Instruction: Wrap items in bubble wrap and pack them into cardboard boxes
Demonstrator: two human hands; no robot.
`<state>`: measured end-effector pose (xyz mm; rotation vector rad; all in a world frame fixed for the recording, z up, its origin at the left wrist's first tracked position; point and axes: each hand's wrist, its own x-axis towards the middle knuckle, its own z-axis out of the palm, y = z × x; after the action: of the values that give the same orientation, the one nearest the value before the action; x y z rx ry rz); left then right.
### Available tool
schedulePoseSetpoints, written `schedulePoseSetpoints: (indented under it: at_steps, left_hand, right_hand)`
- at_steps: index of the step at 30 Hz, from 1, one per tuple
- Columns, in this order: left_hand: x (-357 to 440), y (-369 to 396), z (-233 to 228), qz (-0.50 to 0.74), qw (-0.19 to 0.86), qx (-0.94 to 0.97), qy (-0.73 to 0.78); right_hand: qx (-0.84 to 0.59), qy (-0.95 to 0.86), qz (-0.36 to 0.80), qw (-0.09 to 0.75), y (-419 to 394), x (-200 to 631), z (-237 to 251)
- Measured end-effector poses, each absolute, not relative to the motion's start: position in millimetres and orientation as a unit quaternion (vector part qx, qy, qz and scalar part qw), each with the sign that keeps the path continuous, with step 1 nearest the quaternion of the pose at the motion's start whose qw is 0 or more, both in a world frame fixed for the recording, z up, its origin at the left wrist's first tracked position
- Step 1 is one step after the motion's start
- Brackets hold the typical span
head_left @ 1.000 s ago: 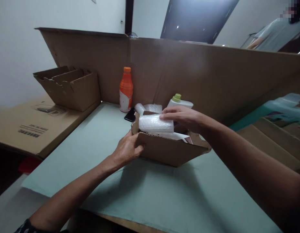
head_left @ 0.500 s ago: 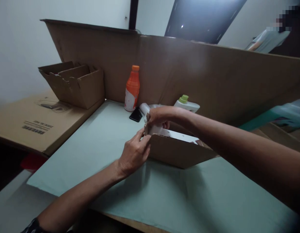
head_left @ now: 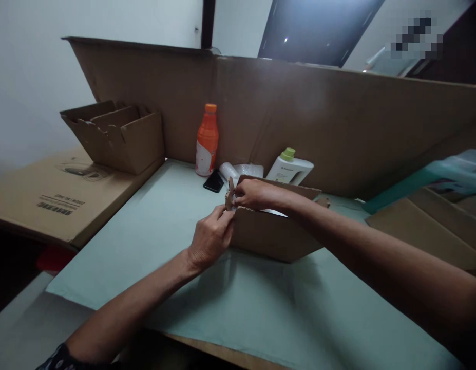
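An open cardboard box (head_left: 268,234) stands on the pale green table cover, with something white partly showing inside. My left hand (head_left: 212,234) is closed on the box's left end, thumb and fingers at its torn edge. Over the opening, my right hand (head_left: 255,192) has its fingers curled together just inside that same end. A small clear or whitish bit shows by its fingertips, too small to name. Behind the box lie bubble wrap rolls (head_left: 249,170) and a black phone (head_left: 213,181).
An orange bottle (head_left: 207,146) and a white bottle with a green cap (head_left: 289,167) stand near the tall cardboard screen (head_left: 318,108). At left, a divided carton (head_left: 137,144) rests on a flat box (head_left: 25,198). More cardboard (head_left: 418,226) is at right. A person (head_left: 395,60) is beyond the screen.
My right hand has risen out of the box toward its left edge, with its fingers now drawn together there. My left hand stays on the box's end. The view has shifted slightly.
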<state>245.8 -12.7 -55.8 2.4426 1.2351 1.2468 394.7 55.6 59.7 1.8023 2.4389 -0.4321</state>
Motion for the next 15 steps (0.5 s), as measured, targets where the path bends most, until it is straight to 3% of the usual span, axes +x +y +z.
schedulePoseSetpoints:
  at_steps: [4, 8, 11, 13, 15]
  left_hand:
    - [244.3, -18.6, -63.8, 0.473, 0.093, 0.801, 0.355]
    - [230.3, -22.5, -79.4, 0.51, 0.162, 0.761, 0.367]
    - [217.8, -21.9, -92.6, 0.479, 0.237, 0.737, 0.414]
    - [215.5, -22.1, -99.6, 0.452, 0.288, 0.729, 0.427]
    - [220.2, -23.2, -103.4, 0.44, 0.333, 0.719, 0.423]
  right_hand:
    - [0.575, 0.807, -0.133, -0.008, 39.2, 404.6, 77.1]
    - [0.602, 0.757, -0.063, -0.245, -31.4, 447.7, 89.1]
    - [0.649, 0.617, 0.01, -0.445, -97.7, 492.2, 58.6]
    - [0.691, 0.517, 0.007, -0.505, -125.0, 518.4, 22.4]
    - [0.709, 0.493, -0.04, -0.502, -131.6, 534.7, -16.0]
